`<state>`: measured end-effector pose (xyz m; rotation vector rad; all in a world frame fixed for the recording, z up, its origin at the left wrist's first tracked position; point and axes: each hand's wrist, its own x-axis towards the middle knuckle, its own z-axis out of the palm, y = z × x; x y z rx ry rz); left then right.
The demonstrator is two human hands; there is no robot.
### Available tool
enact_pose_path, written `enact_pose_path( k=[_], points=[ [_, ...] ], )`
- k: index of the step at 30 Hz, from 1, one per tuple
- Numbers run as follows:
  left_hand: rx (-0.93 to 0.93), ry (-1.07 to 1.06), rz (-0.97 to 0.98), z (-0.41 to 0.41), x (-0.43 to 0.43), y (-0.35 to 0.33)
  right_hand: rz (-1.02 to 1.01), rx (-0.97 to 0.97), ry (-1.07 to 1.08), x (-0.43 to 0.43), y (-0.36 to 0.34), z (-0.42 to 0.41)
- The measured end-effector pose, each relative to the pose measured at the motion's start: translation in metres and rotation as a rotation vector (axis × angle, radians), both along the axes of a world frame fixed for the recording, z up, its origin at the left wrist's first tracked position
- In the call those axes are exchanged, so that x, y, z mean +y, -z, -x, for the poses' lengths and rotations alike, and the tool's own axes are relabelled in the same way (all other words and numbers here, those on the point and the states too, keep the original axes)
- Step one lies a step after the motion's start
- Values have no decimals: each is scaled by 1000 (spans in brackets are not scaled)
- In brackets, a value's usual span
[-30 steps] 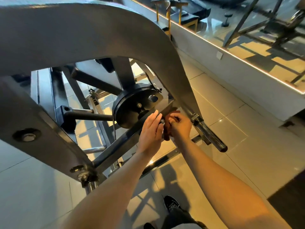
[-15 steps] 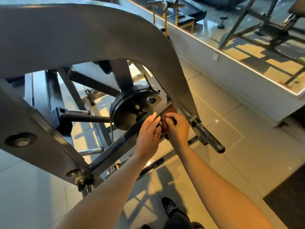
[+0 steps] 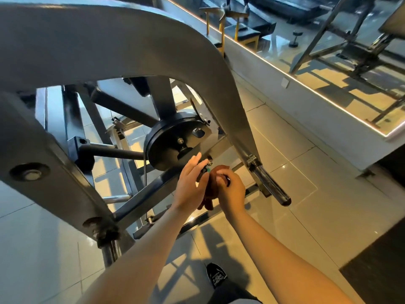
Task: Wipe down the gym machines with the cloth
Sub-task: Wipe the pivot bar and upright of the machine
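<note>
A grey plate-loaded gym machine [image 3: 135,42] arches over the view, with a black round hub [image 3: 168,148] and a dark diagonal bar [image 3: 153,189] below it. My right hand [image 3: 231,189] grips a reddish-brown cloth [image 3: 207,201] bunched just below the bar, close to a bolt [image 3: 210,159]. My left hand [image 3: 189,186] is beside it, its fingers straight and pointing up toward the hub, touching the cloth's left side. A small dark piece with a green tip [image 3: 205,171] shows between the two hands; I cannot tell what it is.
A chrome weight sleeve [image 3: 270,187] juts out to the right of my hands. A low white wall with a lit edge [image 3: 306,102] runs along the right, and other machines [image 3: 350,47] stand beyond it. My dark shoe [image 3: 215,275] is on the tiled floor [image 3: 295,194].
Both hands have dropped slightly off the diagonal bar. The cloth now hangs lower between them, and my left fingers have lifted off the metal.
</note>
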<state>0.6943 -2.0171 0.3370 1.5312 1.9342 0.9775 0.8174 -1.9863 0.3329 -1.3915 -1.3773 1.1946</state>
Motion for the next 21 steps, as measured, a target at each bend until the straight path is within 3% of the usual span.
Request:
enact_pose_path(
  k=[4,6,10,13,17,21],
  points=[
    [-35,108,-167,-7,-43,-1,144,97,29,-32,-3,6],
    [-191,125,-130,-5,-69,-2,220,183,111,-55,-6,18],
    [-477,-1,2,15,-123,11,232,223,129,-117,-10,37],
    [-520,-136,-28,29,-160,9,252,267,57,-158,-8,52],
    [-556,-278,5,47,-194,3,209,128,-94,-192,0,72],
    [-691,-253,67,58,-220,3,234,75,-145,-208,7,91]
  ],
)
